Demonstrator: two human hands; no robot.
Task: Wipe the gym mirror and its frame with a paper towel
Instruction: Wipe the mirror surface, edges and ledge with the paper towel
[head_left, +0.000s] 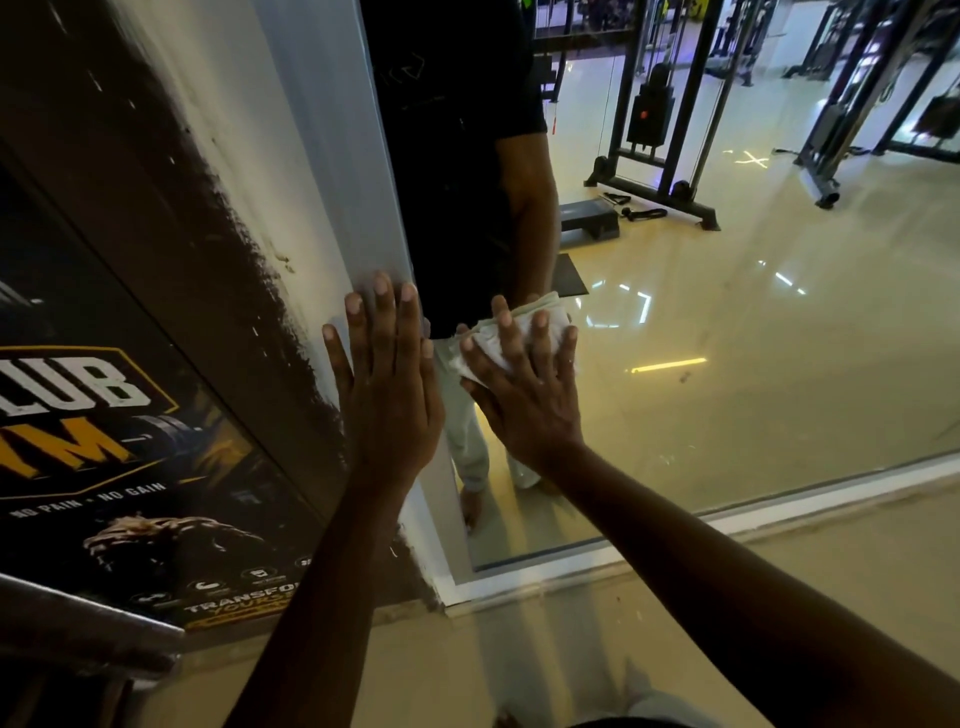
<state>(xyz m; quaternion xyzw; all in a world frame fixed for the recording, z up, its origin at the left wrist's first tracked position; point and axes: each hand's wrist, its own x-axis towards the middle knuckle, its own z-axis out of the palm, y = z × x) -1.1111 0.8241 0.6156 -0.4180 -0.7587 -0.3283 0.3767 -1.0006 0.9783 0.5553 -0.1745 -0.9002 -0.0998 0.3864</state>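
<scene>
A tall gym mirror (727, 338) fills the right half of the view, set in a pale grey frame (343, 156) that runs down its left side and along the bottom. My left hand (387, 395) lies flat with straight fingers on the frame's left upright, at the glass edge. My right hand (524, 384) presses a folded white paper towel (530, 319) flat against the glass, just right of the frame. Its fingers are spread over the towel. The towel's lower part is hidden under my palm.
A dark gym poster (104, 415) covers the wall left of the frame. The mirror reflects a person's torso, a cable machine (660, 130) and a glossy floor. Beige floor (779, 582) lies below the mirror's bottom frame. A dark railing (78, 623) sits at lower left.
</scene>
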